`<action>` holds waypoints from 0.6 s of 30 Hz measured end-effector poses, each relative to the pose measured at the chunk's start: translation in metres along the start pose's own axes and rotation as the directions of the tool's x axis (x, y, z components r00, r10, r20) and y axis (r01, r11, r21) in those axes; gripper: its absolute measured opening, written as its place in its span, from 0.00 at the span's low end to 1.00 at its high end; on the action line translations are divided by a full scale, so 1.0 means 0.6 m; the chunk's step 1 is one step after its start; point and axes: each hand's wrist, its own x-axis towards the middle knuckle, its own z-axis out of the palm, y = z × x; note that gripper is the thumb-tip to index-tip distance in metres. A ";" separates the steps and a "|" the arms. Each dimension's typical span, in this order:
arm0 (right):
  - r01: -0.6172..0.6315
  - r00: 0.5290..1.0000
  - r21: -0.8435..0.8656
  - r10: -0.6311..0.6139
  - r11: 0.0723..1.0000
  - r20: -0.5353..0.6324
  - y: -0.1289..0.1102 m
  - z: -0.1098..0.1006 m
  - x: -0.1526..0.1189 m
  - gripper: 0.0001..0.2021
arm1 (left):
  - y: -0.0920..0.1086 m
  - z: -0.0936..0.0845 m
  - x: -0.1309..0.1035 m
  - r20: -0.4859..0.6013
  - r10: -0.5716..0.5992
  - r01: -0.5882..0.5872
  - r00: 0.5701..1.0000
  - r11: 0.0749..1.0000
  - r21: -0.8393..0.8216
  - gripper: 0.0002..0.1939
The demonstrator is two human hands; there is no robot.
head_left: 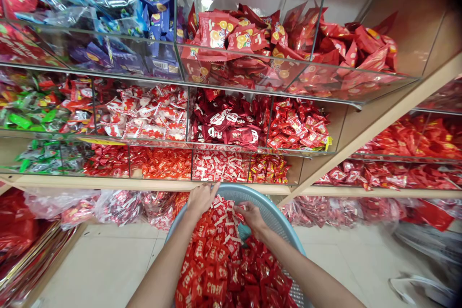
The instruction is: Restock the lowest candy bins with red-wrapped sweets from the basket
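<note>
A blue-green plastic basket with perforated sides stands below the shelf, filled with wrapped candies. My left hand is at its far rim, by the shelf's lower edge, thumb stretched out and fingers bent over the rim. Inside the basket, my right hand has its fingers curled together beside small red-and-white candies; whatever is between them is hidden. Larger red packets fill the basket's near left, and darker red ones its near right. A patch of basket bottom shows by the right hand.
Clear-fronted shelf bins rise ahead, holding red-and-white candies, orange-red candies, dark red packets and red orange-print packets. A wooden divider slants at right. Bagged candies lie beneath the shelf on the tiled floor.
</note>
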 end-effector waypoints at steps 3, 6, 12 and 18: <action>-0.036 0.999 0.069 0.038 0.997 -0.024 0.002 -0.010 0.001 0.17 | 0.001 -0.002 0.000 0.007 0.005 -0.005 1.000 1.000 -0.011 0.38; -0.122 0.992 0.193 0.113 0.974 0.053 0.009 -0.022 0.005 0.12 | 0.002 -0.003 0.000 0.020 0.000 0.000 1.000 1.000 -0.010 0.38; -0.263 0.964 0.364 0.223 0.894 0.148 -0.003 -0.035 0.002 0.03 | 0.000 -0.002 0.001 0.034 0.000 -0.001 0.999 1.000 0.014 0.38; -0.223 0.974 0.338 0.196 0.914 0.112 -0.030 -0.029 -0.009 0.02 | -0.002 0.001 0.003 0.016 0.009 -0.009 1.000 1.000 0.015 0.39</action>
